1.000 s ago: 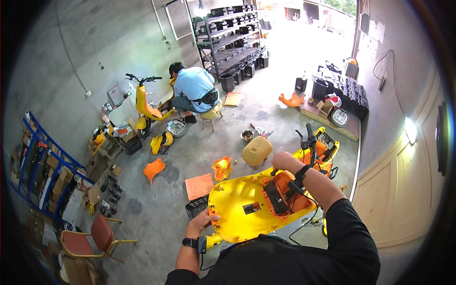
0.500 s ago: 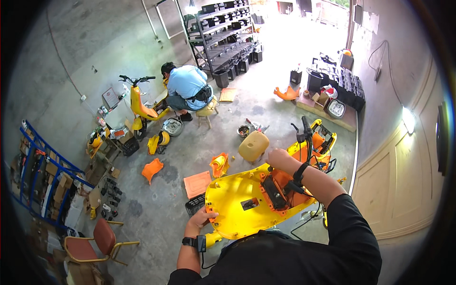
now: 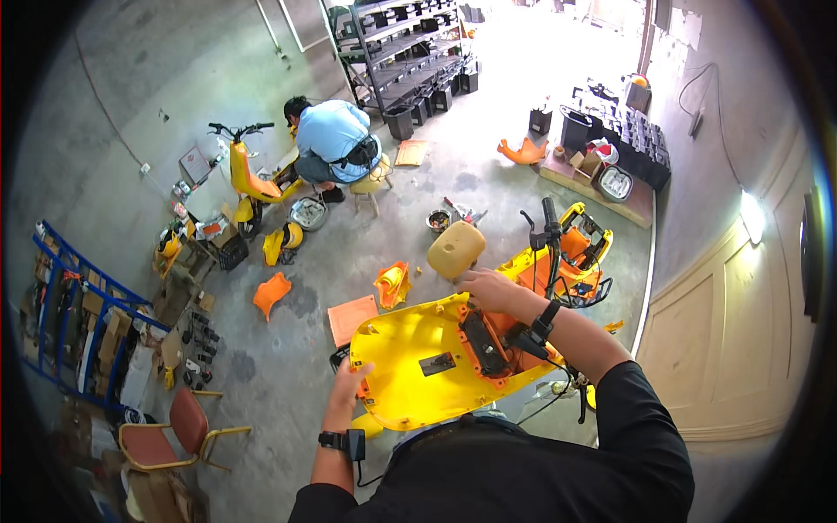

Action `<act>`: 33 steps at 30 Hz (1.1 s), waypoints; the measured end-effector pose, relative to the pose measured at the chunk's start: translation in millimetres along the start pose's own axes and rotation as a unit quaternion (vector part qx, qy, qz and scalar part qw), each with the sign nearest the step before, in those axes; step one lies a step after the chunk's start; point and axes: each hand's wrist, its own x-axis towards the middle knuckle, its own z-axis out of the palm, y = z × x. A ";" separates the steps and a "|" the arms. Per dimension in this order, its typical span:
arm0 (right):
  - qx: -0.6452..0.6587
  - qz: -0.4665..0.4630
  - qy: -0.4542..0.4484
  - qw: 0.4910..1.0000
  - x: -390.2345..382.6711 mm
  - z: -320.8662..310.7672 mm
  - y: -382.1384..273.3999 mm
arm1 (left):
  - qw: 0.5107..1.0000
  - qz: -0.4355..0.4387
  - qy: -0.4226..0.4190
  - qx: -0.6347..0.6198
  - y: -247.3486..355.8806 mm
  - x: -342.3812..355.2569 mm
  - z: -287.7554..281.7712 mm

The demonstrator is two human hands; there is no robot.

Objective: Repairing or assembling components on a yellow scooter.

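Head view: gripping the rounded left end of a yellow panel (image 3: pixel 397 366) with the left hand (image 3: pixel 345 385), thumb over the rim; reaching with the right hand (image 3: pixel 490 289) to the far edge, near an orange-framed black insert (image 3: pixel 482 344), with fingertips too hidden to tell a closed grip from a light touch. Lying just in front of the torso; compared with half a second ago, shifted slightly leftward, now covering more of the black crate (image 3: pixel 339 357) by the left end, probably meaning a part loose enough to move by hand. Farther out: an orange board (image 3: pixel 352 319), a tan container (image 3: pixel 456 249) just beyond the right hand, a black handlebar (image 3: pixel 548 234), and, well apart, a co-worker (image 3: pixel 338 139) on a stool (image 3: pixel 373 183).
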 end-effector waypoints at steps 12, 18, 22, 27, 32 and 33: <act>-0.079 0.095 -0.040 0.991 1.3 10.6 9.1 | 0.941 0.063 0.153 0.294 35.4 31.9 13.3; -0.038 0.107 -0.031 0.993 -1.9 -15.3 -10.9 | 0.884 0.314 0.037 0.343 55.9 77.9 95.4; 0.064 0.100 0.004 0.993 2.8 -24.0 -27.8 | 0.849 0.131 -0.146 0.491 38.2 105.5 169.7; 0.071 0.079 0.015 0.994 2.4 -25.7 -40.2 | 0.743 0.065 -0.238 0.623 -33.1 137.1 190.3; 0.074 0.100 0.024 0.992 -9.4 -23.0 -50.4 | 0.887 -0.010 -0.227 0.401 -88.1 166.5 196.1; 0.079 0.110 0.027 0.990 -11.7 -21.6 -53.1 | 0.915 -0.020 -0.212 0.343 -92.6 166.3 197.1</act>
